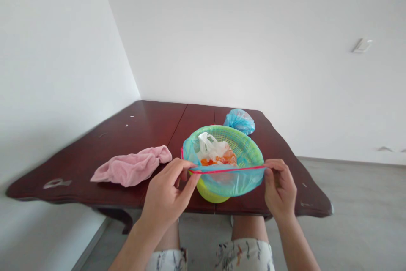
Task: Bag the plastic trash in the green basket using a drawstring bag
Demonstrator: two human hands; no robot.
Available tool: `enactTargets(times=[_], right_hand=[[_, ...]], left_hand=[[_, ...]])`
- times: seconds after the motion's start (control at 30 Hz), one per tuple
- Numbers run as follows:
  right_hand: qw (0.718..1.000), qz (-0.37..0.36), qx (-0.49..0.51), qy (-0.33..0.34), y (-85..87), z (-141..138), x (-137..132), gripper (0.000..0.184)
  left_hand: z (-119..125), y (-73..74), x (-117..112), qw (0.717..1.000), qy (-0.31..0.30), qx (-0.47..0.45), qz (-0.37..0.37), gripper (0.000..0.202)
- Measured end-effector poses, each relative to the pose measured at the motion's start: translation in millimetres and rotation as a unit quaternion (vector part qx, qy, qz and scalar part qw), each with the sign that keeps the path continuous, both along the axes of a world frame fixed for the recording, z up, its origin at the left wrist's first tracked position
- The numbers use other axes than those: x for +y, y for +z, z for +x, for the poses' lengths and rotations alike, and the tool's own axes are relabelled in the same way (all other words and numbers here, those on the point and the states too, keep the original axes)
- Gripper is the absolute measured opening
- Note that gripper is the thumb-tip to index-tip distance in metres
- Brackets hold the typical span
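Two hands in view. Left hand [166, 192]: grip closed, thumb and fingers pinching the red-edged hem of one translucent blue-green plastic bag [226, 182]. Right hand [281, 188]: grip closed on the same hem at its right end, the red edge pulled straight between the two. The bag wraps the left and near sides of one green plastic basket [250, 150], whose far-right rim stands uncovered. One yellow-green bowl [209, 192] shows below the bag, under the basket. In the basket: one white plastic bag [211, 146] and an orange mass [218, 160], kind not identifiable. One crumpled blue plastic bag [244, 121] sits just beyond the basket, near the far edge. One pink towel [131, 166] lies left of the basket, a narrow gap between them. All rest on a dark red wooden counter [152, 123], the bowl just inside its near edge.
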State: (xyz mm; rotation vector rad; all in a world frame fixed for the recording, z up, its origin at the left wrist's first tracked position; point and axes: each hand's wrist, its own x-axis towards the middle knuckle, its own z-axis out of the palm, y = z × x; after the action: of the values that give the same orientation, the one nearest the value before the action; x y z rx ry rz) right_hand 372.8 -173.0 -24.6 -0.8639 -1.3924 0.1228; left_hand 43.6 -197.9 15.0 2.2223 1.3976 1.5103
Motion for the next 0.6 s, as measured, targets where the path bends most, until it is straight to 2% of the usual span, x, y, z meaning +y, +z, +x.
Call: enactTargets(times=[0.13, 0.23, 0.33, 0.4, 0.5, 0.6], right_hand=[[0.999, 0.019, -0.002, -0.049, -5.1, 17, 5, 0.014], [0.995, 0.013, -0.001, -0.094, -1.6, 28, 4, 0.015], [0.997, 0.0, -0.02, -0.073, 5.0, 36, 6, 0.013], [0.999, -0.015, -0.029, -0.041, 5.2, 40, 10, 0.016], [0.998, -0.065, -0.011, -0.009, -5.8, 44, 22, 0.037], [0.992, -0.126, 0.027, -0.006, -25.0, 46, 39, 0.049]], left_hand=[[-10, 0.6, 6, 0.999, -0.012, -0.001, 0.032, 0.009], [-19, -3.0, 13, 0.997, -0.017, -0.017, 0.071, 0.011], [-30, -11.9, 23, 0.998, -0.008, -0.016, 0.068, 0.015], [-37, -20.5, 33, 0.999, 0.006, -0.016, 0.035, 0.022], [-47, -35.2, 52, 0.997, 0.022, -0.05, -0.046, 0.035], [-52, -49.1, 75, 0.987, -0.032, -0.099, -0.126, 0.051]])
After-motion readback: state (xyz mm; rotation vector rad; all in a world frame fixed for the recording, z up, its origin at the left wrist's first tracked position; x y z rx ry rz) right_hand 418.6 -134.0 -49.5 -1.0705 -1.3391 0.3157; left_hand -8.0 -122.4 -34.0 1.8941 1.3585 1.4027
